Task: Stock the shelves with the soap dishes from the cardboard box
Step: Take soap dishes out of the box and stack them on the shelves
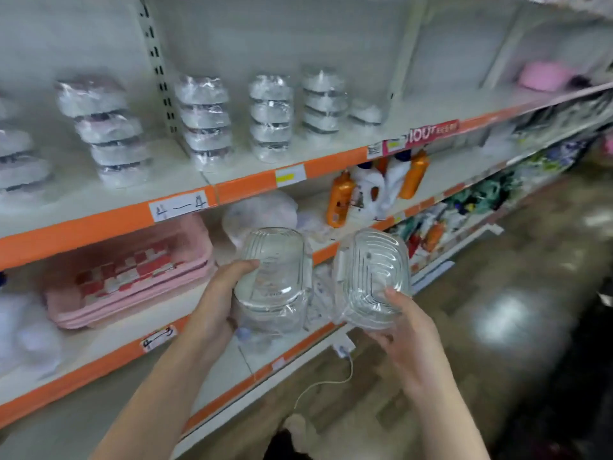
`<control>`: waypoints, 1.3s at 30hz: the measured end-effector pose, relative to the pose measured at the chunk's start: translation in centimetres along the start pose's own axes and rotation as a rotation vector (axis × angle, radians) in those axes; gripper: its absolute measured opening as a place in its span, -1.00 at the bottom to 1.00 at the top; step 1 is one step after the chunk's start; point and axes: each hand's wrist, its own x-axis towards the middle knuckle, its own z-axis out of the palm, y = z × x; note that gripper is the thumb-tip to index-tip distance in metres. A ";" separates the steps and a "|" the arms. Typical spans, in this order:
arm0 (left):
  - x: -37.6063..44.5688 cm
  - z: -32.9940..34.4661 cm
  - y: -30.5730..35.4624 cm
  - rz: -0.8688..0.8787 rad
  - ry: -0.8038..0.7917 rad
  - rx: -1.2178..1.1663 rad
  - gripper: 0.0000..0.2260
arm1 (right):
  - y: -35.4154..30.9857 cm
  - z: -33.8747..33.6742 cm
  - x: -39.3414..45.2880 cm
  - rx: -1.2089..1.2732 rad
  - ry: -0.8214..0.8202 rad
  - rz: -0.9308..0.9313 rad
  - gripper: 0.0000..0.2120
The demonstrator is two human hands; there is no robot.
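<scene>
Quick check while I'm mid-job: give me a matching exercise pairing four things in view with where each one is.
Things:
1. Left hand
2. Right hand
3. Pink trays
4. Orange bottles

Places:
A. Stacked on the middle shelf, left
B. Holding the clear soap dish nearer the pink trays
C. Standing on the middle shelf, right of the hands
D. Holding the clear soap dish nearer the floor aisle

Pairs: 1-B, 2-D, 3-A, 4-C

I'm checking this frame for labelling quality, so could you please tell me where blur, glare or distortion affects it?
Head view: motion blur smears the wrapped soap dish stacks on the upper shelf and the far right shelving; the ribbed clear soap dishes in the left hand and right hand are sharper; ceiling lights glare off the glossy floor; the wide-angle lens bends the shelf edges.
</scene>
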 end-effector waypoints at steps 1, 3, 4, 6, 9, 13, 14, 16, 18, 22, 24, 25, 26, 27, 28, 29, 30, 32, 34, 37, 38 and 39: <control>1.8 1.7 -0.6 -0.010 -0.037 0.012 -0.85 | -0.8 -0.9 1.4 -0.005 0.031 -0.006 -0.51; 5.2 5.1 -1.3 -0.040 -0.102 0.018 -0.85 | -2.6 -2.4 4.3 -0.023 0.100 -0.017 -0.50; 7.0 6.6 -1.4 -0.063 -0.128 0.013 -0.87 | -3.6 -3.1 5.8 -0.039 0.135 -0.025 -0.52; 10.5 9.4 -1.3 -0.116 -0.169 0.013 -0.91 | -5.9 -3.9 8.8 -0.081 0.195 -0.041 -0.53; 15.4 13.0 -0.2 -0.146 -0.230 0.017 -0.72 | -9.3 -4.3 13.4 -0.114 0.221 -0.103 -0.49; 20.5 16.6 0.7 -0.165 -0.241 0.045 -0.37 | -11.2 -5.1 18.5 -0.093 0.248 -0.103 -0.57; 21.4 17.4 0.6 -0.169 -0.230 0.056 -0.37 | -11.4 -5.4 19.6 -0.077 0.248 -0.096 -0.62; 23.3 19.2 0.3 -0.176 -0.209 0.051 -0.40 | -12.1 -6.3 22.1 -0.070 0.246 -0.071 -0.62; 24.6 20.5 0.5 -0.152 -0.209 0.041 -0.45 | -12.7 -7.1 24.3 -0.071 0.250 -0.072 -0.57; 27.9 24.4 1.0 -0.056 -0.144 0.030 -0.35 | -15.3 -8.3 30.8 -0.102 0.146 -0.069 -0.62; 29.5 26.4 1.6 -0.028 -0.109 0.046 -0.36 | -16.8 -8.6 33.9 -0.113 0.069 -0.062 -0.70; 30.3 27.5 1.9 -0.014 -0.105 0.037 -0.45 | -17.7 -8.7 35.5 -0.128 0.023 -0.061 -0.70; 31.0 28.7 2.3 0.010 -0.099 0.012 -0.57 | -18.7 -9.0 37.1 -0.158 -0.018 -0.064 -0.69; 31.7 30.0 2.8 0.032 -0.080 -0.002 -0.64 | -19.9 -9.2 38.6 -0.186 -0.051 -0.069 -0.67; 32.2 31.6 3.5 0.054 -0.060 -0.006 -0.70 | -21.1 -9.4 39.9 -0.209 -0.074 -0.073 -0.67; 33.2 33.0 4.3 0.081 -0.042 0.001 -0.77 | -22.4 -9.5 41.2 -0.223 -0.098 -0.081 -0.66; 34.5 34.4 5.3 0.115 -0.020 0.006 -0.82 | -23.8 -9.6 42.6 -0.230 -0.124 -0.095 -0.64; 37.7 36.7 7.2 0.177 0.058 0.005 -0.68 | -26.2 -9.5 45.2 -0.243 -0.163 -0.127 -0.61; 41.0 38.3 9.0 0.228 0.136 -0.015 -0.34 | -28.2 -9.1 47.6 -0.261 -0.190 -0.150 -0.61; 45.1 40.0 11.0 0.236 0.167 -0.008 -0.27 | -30.0 -8.0 50.6 -0.254 -0.219 -0.155 -0.61; 45.8 40.8 11.5 0.228 0.169 -0.003 -0.34 | -30.5 -7.6 51.5 -0.250 -0.223 -0.167 -0.63; 47.3 41.0 11.7 0.225 0.180 -0.003 -0.42 | -30.9 -7.0 52.2 -0.254 -0.224 -0.182 -0.64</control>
